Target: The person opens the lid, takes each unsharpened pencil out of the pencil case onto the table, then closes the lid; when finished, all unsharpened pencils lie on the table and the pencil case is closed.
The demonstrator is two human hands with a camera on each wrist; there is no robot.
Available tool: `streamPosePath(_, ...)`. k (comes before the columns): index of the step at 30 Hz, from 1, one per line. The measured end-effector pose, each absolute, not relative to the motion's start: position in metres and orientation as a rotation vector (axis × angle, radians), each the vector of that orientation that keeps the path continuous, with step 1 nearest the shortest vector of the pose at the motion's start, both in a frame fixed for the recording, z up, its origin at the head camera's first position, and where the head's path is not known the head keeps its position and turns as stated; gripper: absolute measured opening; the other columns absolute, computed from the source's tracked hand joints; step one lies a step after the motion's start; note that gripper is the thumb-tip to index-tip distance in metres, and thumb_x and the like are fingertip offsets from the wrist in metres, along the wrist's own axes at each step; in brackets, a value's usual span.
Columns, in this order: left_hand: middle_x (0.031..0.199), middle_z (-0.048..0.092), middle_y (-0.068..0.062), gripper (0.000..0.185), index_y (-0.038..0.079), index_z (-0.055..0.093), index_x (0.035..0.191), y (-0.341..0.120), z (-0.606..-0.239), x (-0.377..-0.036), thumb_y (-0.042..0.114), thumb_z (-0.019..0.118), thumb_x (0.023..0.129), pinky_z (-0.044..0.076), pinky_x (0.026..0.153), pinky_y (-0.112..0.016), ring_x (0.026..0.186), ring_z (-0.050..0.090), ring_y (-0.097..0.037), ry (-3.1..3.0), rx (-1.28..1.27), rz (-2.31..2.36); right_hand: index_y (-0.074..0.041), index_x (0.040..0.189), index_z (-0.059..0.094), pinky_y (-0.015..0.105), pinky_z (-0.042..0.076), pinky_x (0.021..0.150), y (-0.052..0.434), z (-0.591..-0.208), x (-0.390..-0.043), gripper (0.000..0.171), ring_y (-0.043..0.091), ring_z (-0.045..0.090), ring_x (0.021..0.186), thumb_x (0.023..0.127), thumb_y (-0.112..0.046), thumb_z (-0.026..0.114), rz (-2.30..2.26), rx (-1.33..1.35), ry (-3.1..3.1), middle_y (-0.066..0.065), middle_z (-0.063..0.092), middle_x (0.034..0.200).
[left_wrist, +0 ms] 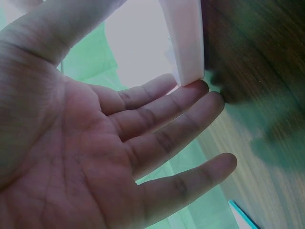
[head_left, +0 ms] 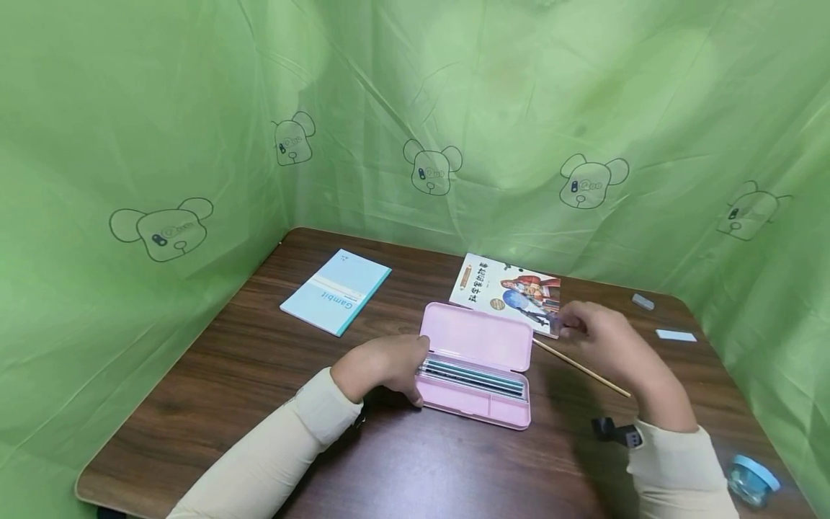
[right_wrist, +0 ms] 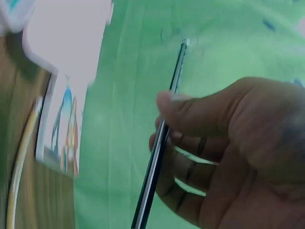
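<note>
A pink pencil case [head_left: 450, 398] lies open on the table with its lid raised at the back. Several dark and teal pencils [head_left: 473, 375] lie in its long compartment. My left hand [head_left: 389, 364] is at the case's left end; the left wrist view shows its fingers [left_wrist: 164, 138] fairly straight, fingertips touching the case edge. My right hand [head_left: 603, 339] is raised over the table right of the case, beside a picture-covered book [head_left: 483, 280]. In the right wrist view its thumb and fingers pinch a dark, silver-striped pencil [right_wrist: 151, 176], held slanting.
A thin wooden stick [head_left: 583, 366] lies right of the case. The light blue notebook [head_left: 324, 292] is at the back left. Toward the right edge are a grey eraser [head_left: 643, 301], a white block [head_left: 676, 335] and a blue-lidded jar [head_left: 751, 483]. Green curtains [head_left: 363, 86] surround the table.
</note>
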State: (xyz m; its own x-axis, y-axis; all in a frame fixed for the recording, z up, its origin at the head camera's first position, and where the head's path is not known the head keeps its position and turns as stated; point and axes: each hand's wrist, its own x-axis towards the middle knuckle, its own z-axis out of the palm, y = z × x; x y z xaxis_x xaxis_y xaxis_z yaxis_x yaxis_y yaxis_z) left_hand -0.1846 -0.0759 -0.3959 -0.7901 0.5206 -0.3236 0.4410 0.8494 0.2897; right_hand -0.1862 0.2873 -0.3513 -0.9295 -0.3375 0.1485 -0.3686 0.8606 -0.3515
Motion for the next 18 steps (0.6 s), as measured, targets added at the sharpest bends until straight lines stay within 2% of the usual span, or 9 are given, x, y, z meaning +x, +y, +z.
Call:
streamPosePath(5,0.108,0.071,-0.002,0.075,0.003,0.064,0.125,-0.076,-0.396,-0.184,0.042,0.106,0.076,0.060,0.102,-0.037,0.097,0.066,-0.015,2.627,0.709,0.278,-0.003,0.114,0.073,0.055,0.057,0.083,0.322,-0.363,-0.197,0.014,0.033,0.070,0.096,0.101,-0.002,0.072,0.503,0.439,-3.089,0.012,0.074,0.100)
streamPosePath(10,0.110,0.071,-0.002,0.076,0.003,0.064,0.127,-0.076,-0.395,-0.183,0.042,0.106,0.077,0.059,0.103,-0.037,0.098,0.065,-0.015,2.621,0.708,0.278,0.000,0.112,0.074,0.052,0.057,0.080,0.344,-0.381,-0.206,0.017,0.033,0.070,0.094,0.096,0.004,0.066,0.493,0.411,-3.223,0.013,0.075,0.098)
streamPosePath(14,0.109,0.070,-0.002,0.076,0.003,0.064,0.127,-0.076,-0.394,-0.183,0.041,0.106,0.076,0.059,0.101,-0.036,0.096,0.065,-0.015,2.621,0.707,0.289,-0.003,0.103,0.074,0.046,0.054,0.078,0.353,-0.393,-0.212,0.011,0.025,0.068,0.089,0.093,0.002,0.071,0.508,0.446,-3.269,0.008,0.074,0.091)
streamPosePath(18,0.108,0.070,-0.002,0.076,0.003,0.064,0.126,-0.077,-0.394,-0.183,0.041,0.106,0.076,0.059,0.100,-0.036,0.095,0.064,-0.015,2.623,0.717,0.292,-0.005,0.101,0.073,0.050,0.058,0.081,0.355,-0.401,-0.215,0.009,0.030,0.073,0.093,0.093,-0.003,0.077,0.521,0.471,-3.300,0.010,0.078,0.095)
